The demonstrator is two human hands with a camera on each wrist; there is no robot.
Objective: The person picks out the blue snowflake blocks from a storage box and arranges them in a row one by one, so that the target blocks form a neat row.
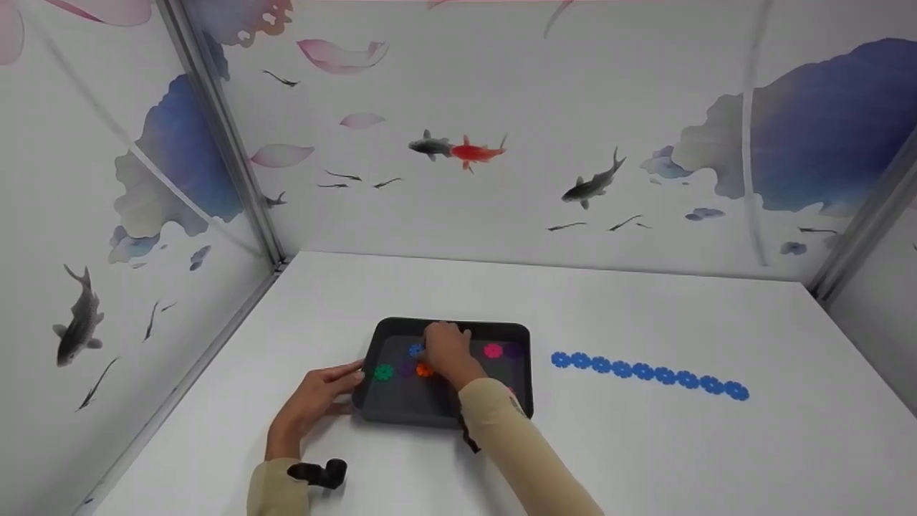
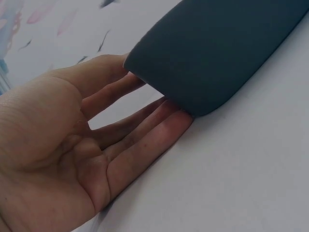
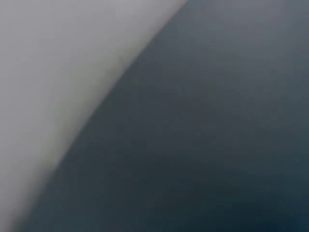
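Observation:
A dark rectangular tray [image 1: 401, 412] stands on the white table and holds several flower-shaped plastic discs. Among them are a green disc [image 1: 384, 372], a blue disc [image 1: 415, 350], an orange disc [image 1: 425, 370] and a pink disc [image 1: 493, 350]. My left hand [image 1: 315, 398] is at the tray's left side, its fairly straight fingers touching the wall near a corner in the left wrist view. Inside the tray, my right hand [image 1: 450, 350] reaches down beside the blue disc. Its fingertips are mostly hidden, and I cannot tell whether they pinch a disc. The right wrist view shows only a blurred dark surface.
To the right of the tray, several blue flower discs [image 1: 643, 371] lie joined in a slanting row on the table [image 1: 645, 444]. White printed panels [image 1: 530, 86] rise behind the table and along its sides. Purple discs [image 1: 514, 350] also lie in the tray.

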